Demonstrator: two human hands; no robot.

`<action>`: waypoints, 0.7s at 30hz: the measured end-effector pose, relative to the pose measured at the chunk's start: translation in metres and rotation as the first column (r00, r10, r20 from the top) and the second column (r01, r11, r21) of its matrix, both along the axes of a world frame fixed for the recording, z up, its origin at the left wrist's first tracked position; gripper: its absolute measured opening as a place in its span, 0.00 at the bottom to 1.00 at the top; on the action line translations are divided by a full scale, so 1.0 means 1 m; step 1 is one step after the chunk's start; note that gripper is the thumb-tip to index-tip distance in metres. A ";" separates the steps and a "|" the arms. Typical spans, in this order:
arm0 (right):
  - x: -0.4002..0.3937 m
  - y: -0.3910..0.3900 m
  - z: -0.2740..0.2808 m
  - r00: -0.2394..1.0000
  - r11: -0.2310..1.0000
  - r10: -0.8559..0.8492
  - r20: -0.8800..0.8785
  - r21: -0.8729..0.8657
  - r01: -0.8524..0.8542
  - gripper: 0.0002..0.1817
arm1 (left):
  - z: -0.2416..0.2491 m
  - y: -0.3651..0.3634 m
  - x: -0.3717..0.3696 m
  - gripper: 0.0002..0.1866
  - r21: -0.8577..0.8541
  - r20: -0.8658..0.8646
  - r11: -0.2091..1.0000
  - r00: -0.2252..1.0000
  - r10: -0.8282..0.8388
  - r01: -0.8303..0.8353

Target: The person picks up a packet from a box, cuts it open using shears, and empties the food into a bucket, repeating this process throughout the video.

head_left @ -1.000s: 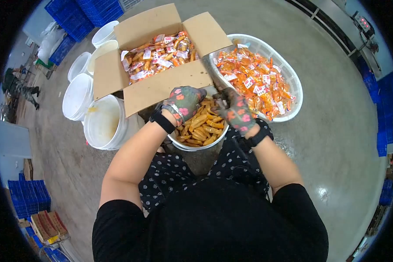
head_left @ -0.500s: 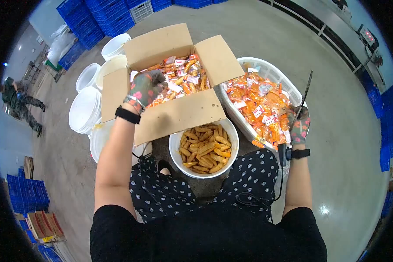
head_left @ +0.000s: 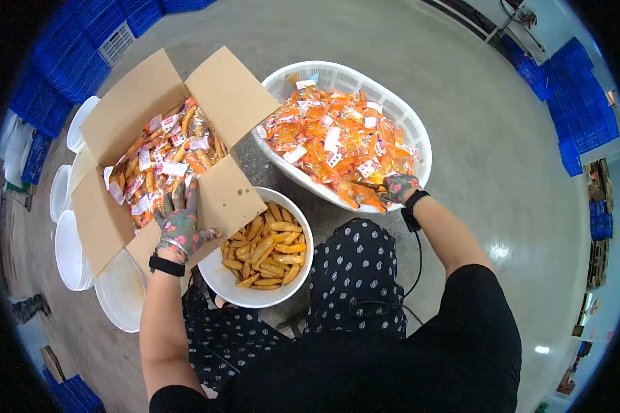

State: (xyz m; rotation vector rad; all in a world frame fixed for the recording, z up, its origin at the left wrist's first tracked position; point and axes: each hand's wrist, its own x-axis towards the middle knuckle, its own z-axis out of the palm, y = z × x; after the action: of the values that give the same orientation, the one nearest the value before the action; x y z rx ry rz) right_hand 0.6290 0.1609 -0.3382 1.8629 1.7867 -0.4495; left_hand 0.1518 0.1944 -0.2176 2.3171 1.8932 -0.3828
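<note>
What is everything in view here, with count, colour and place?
Cardboard box: one, brown, front left
Boxed packets: many, clear with white labels, inside it
Oval basket: one, white, front right
Basket packets: many, orange, inside it
Filled bucket: one, white, before the knees
Finger-shaped pieces: many, golden brown, inside it
Other buckets: several, mostly white, left of the box
Slim tool: one, dark, in the right grip
Crates: many, blue, at both sides
Floor: one, grey, underneath
Left hand: one, floral glove, at the box
Right hand: one, floral glove, at the basket
</note>
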 end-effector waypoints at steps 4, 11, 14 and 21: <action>0.018 0.062 -0.048 0.998 0.997 -0.009 0.065 0.071 0.004 0.27 | -0.014 0.014 0.009 0.70 -0.028 -0.074 0.993 0.991 0.111 -0.113; -0.015 0.133 -0.092 0.970 0.965 -0.237 0.054 0.126 0.229 0.25 | -0.025 0.020 0.016 0.70 -0.004 -0.138 0.985 0.976 0.169 -0.171; -0.034 0.134 -0.098 0.965 0.963 -0.255 0.061 0.105 0.248 0.27 | -0.020 0.019 0.022 0.68 -0.006 -0.140 0.985 0.976 0.168 -0.170; -0.041 0.105 -0.083 0.982 0.975 -0.189 -0.003 0.120 0.187 0.30 | -0.032 0.011 0.001 0.61 -0.035 -0.008 0.998 0.998 0.058 -0.058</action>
State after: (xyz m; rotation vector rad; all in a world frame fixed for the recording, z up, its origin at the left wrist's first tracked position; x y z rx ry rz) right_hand 0.5883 0.2662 -0.4210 2.1249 1.6709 -0.4095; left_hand 0.1524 0.2058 -0.2493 2.2363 1.9361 -0.4154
